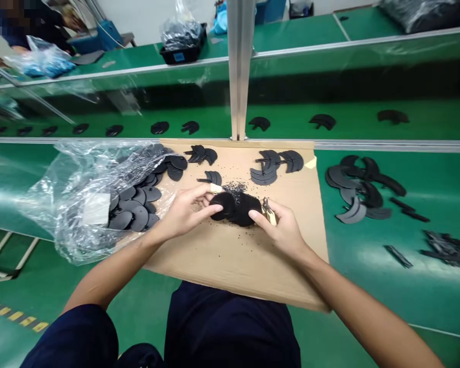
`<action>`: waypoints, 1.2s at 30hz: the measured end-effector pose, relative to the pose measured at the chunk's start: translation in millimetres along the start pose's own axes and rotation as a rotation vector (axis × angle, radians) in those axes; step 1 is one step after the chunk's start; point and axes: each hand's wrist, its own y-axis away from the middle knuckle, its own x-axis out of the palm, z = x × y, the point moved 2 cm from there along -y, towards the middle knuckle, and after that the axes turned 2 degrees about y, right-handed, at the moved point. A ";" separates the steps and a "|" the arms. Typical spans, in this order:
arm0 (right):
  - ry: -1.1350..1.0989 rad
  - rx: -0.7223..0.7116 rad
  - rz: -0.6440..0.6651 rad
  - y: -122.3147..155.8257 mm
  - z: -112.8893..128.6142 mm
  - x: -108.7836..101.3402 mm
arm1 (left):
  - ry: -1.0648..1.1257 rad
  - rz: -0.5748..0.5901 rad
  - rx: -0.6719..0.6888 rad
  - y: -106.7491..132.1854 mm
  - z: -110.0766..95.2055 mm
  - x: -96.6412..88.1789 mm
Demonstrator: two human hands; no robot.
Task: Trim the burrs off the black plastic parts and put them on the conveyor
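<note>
Both hands meet over a sheet of brown cardboard [230,255] that lies in front of me. My left hand [186,209] pinches the left edge of a black flat rounded piece [235,208]. My right hand [281,227] grips its right edge and also holds a small tan tool [269,212] against the palm. Tiny black crumbs [235,188] lie scattered just beyond the piece.
A clear plastic bag [84,199] of several black pieces lies open at the left. Trimmed black pieces [270,166] sit at the cardboard's far edge, scraps [362,186] on the green bench at right. More pieces ride the green conveyor [322,121] behind a metal post [239,66]. Another person [26,30] sits far left.
</note>
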 end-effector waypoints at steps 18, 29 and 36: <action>-0.015 0.105 -0.015 -2.5 -7.6 -7.5 | 0.180 -0.212 -0.070 -11.2 2.1 59.4; 0.005 0.120 -0.063 -5.1 -12.0 -10.5 | 0.323 -0.080 -0.083 -10.9 1.7 50.5; -0.015 0.094 -0.015 -2.4 -5.1 -8.5 | 0.230 -0.263 -0.031 -13.1 2.1 51.0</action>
